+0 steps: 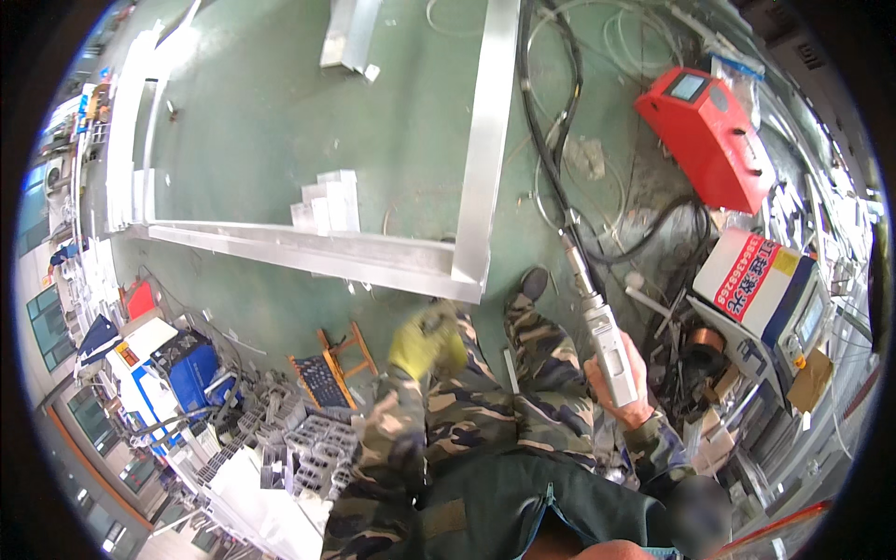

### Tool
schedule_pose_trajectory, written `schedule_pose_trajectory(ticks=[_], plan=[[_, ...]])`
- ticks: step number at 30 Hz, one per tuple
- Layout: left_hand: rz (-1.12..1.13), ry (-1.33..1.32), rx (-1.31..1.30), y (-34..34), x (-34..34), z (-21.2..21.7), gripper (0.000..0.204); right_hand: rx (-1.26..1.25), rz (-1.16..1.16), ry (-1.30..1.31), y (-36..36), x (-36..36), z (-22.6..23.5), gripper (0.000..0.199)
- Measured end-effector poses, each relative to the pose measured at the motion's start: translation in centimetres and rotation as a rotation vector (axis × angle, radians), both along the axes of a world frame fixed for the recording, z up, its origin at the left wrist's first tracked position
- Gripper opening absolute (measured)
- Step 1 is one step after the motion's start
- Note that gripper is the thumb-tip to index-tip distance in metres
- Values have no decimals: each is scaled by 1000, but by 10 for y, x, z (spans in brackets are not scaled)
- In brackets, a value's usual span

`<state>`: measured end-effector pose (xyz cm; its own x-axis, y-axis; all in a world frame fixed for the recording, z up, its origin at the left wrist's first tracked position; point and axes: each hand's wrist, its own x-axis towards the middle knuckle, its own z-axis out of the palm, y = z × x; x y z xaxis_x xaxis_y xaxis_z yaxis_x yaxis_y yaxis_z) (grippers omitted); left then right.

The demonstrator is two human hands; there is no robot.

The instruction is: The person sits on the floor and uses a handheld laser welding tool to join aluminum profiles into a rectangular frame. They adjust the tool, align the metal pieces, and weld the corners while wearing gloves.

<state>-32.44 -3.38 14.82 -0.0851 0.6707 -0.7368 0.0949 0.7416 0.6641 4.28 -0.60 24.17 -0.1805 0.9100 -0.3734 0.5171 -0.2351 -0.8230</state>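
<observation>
My bare right hand (627, 378) is closed round a white-grey handheld welding gun (611, 350). Its narrow end tilts up and away, where dark cables (551, 159) meet it. In a yellow work glove, my left hand (425, 345) hovers over my left knee, just short of the metal frame. Motion smears its fingers, so their pose is unclear. The silvery frame (308, 245) lies ahead, with one long bar across from left to right and another bar (485, 140) running away from its near right corner.
A red machine with a small screen (714, 140) stands at the far right. Nearer are a white-and-blue machine (761, 289) and a copper wire spool (702, 342). A folding stool (334, 369) and stacked metal profiles (313, 448) lie to my left. Metal offcuts (327, 201) rest beyond the frame's bar.
</observation>
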Motion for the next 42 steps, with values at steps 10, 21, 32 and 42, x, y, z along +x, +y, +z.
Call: schedule_pose_trajectory(ticks=[10, 21, 32, 42], plan=[[-249, -411, 182, -31, 134, 35, 48, 316, 44, 130, 39, -36, 74, 60], [-647, -189, 394, -24, 128, 143, 49, 296, 55, 365, -12, -103, 133, 49], [-343, -533, 636, -89, 123, 84, 40, 186, 273, 402, -58, -171, 164, 63], [-155, -340, 842, -122, 81, 155, 28, -92, 554, 691, -19, -145, 171, 83]])
